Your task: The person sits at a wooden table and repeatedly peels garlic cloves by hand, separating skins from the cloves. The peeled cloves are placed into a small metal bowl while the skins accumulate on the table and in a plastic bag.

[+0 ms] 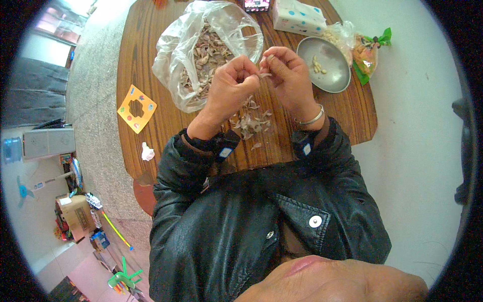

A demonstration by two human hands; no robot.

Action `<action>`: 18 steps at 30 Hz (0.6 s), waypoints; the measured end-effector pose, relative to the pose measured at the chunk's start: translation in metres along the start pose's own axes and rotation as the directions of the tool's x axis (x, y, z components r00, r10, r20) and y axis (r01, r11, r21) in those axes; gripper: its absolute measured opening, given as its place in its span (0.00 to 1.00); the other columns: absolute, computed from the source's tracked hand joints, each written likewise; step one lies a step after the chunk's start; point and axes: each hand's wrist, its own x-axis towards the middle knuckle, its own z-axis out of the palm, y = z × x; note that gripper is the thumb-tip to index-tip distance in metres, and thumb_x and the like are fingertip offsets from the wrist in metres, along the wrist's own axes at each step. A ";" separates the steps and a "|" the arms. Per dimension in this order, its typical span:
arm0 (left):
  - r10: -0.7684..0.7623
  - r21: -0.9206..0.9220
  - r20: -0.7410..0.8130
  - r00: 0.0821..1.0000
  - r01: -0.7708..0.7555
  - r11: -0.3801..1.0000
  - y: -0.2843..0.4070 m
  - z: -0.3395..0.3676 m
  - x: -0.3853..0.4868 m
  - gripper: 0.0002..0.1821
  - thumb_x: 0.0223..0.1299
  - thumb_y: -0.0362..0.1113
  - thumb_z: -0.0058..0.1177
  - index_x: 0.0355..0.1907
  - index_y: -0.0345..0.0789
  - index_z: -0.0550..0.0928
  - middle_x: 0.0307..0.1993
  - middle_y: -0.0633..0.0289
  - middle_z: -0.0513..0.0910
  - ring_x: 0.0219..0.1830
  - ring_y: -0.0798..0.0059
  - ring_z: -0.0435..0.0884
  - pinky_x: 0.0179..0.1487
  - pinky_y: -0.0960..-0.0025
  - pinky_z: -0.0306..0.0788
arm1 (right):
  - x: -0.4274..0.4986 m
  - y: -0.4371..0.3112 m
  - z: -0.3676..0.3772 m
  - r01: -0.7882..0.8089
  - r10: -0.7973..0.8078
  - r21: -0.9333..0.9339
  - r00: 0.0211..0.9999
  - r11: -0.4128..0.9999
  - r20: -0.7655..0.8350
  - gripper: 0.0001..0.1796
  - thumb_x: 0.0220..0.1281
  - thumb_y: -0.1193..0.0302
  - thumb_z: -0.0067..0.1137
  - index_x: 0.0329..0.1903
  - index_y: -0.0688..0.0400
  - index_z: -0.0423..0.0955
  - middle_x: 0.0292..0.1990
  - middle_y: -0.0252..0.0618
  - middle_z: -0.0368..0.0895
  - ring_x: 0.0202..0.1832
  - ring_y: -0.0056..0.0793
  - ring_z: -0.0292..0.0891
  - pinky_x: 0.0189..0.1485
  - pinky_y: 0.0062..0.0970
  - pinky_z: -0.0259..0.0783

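My left hand (234,80) has its thumb and forefinger pinched together above the wooden table. A pale, papery garlic piece (265,75) sticks out at its fingertips. Close against it, my right hand (287,73) is curled with thumb and fingers drawn together; whether something sits between them is hidden. Behind my left hand lies an open clear plastic bag (169,62) of unpeeled garlic cloves (208,47). To the right of my right hand stands a metal bowl (335,73) holding several peeled garlic cloves (317,65). Loose garlic skins (251,122) are scattered on the tabletop below my hands.
A tissue pack (299,17) and a lit phone (256,4) are at the table's far side. Bagged food (365,53) lies beyond the bowl. An orange card frame (145,116) and crumpled tissue (147,151) lie near the left edge of the wooden table (169,124).
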 end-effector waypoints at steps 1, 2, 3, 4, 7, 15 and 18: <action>0.002 0.052 0.036 0.999 -0.004 0.999 0.001 -0.002 0.000 0.01 0.53 0.27 0.50 0.29 0.33 0.76 0.20 0.75 0.72 0.22 0.93 0.66 0.24 0.82 0.58 | 0.001 -0.002 -0.002 -0.018 0.020 0.069 0.999 0.997 -0.034 0.09 0.64 0.76 0.55 0.46 0.62 0.73 0.36 0.36 0.79 0.37 0.21 0.75 0.43 0.19 0.73; 0.001 0.104 0.074 0.997 -0.009 0.995 0.003 -0.003 0.000 0.02 0.53 0.27 0.50 0.30 0.33 0.77 0.20 0.74 0.72 0.22 0.92 0.67 0.25 0.82 0.60 | 0.002 -0.003 -0.004 -0.032 0.042 0.139 0.997 0.990 -0.068 0.09 0.64 0.76 0.55 0.47 0.62 0.73 0.36 0.36 0.79 0.37 0.22 0.75 0.43 0.20 0.73; 0.000 0.203 0.147 0.989 -0.030 0.979 0.005 -0.005 0.000 0.03 0.54 0.28 0.50 0.30 0.32 0.77 0.21 0.73 0.74 0.23 0.90 0.69 0.27 0.81 0.62 | 0.002 -0.003 -0.004 -0.019 0.026 0.105 0.997 0.994 -0.068 0.09 0.64 0.76 0.55 0.46 0.62 0.73 0.36 0.36 0.79 0.37 0.21 0.75 0.43 0.20 0.73; -0.008 0.297 0.218 0.976 -0.059 0.953 0.007 -0.008 0.001 0.04 0.55 0.29 0.50 0.31 0.32 0.78 0.23 0.71 0.76 0.25 0.88 0.71 0.29 0.80 0.64 | 0.002 -0.003 -0.005 -0.006 0.011 0.069 0.998 0.998 -0.067 0.09 0.64 0.76 0.55 0.46 0.62 0.73 0.36 0.37 0.79 0.37 0.21 0.75 0.44 0.20 0.73; -0.061 0.539 0.222 0.973 -0.070 0.840 0.011 -0.008 0.000 0.06 0.56 0.32 0.53 0.34 0.32 0.80 0.26 0.69 0.79 0.27 0.85 0.74 0.31 0.79 0.68 | 0.002 -0.001 -0.004 0.022 -0.023 -0.007 0.997 1.000 -0.069 0.09 0.62 0.77 0.57 0.45 0.62 0.73 0.35 0.37 0.81 0.36 0.21 0.77 0.42 0.21 0.74; 0.273 0.480 -0.066 0.960 -0.209 0.852 0.013 0.003 -0.002 0.09 0.55 0.34 0.59 0.36 0.33 0.82 0.27 0.65 0.82 0.27 0.82 0.77 0.32 0.76 0.72 | 0.002 0.002 -0.002 0.143 -0.156 -0.287 0.988 0.947 -0.021 0.07 0.59 0.77 0.59 0.41 0.64 0.78 0.34 0.37 0.83 0.34 0.21 0.79 0.39 0.20 0.75; 0.320 0.436 -0.200 0.926 -0.208 0.875 0.013 0.005 -0.001 0.08 0.55 0.35 0.58 0.34 0.33 0.81 0.24 0.60 0.82 0.24 0.77 0.80 0.30 0.74 0.73 | 0.000 -0.001 -0.001 0.171 -0.177 -0.387 0.984 0.906 0.021 0.06 0.58 0.77 0.59 0.39 0.64 0.80 0.33 0.37 0.84 0.34 0.21 0.80 0.39 0.20 0.76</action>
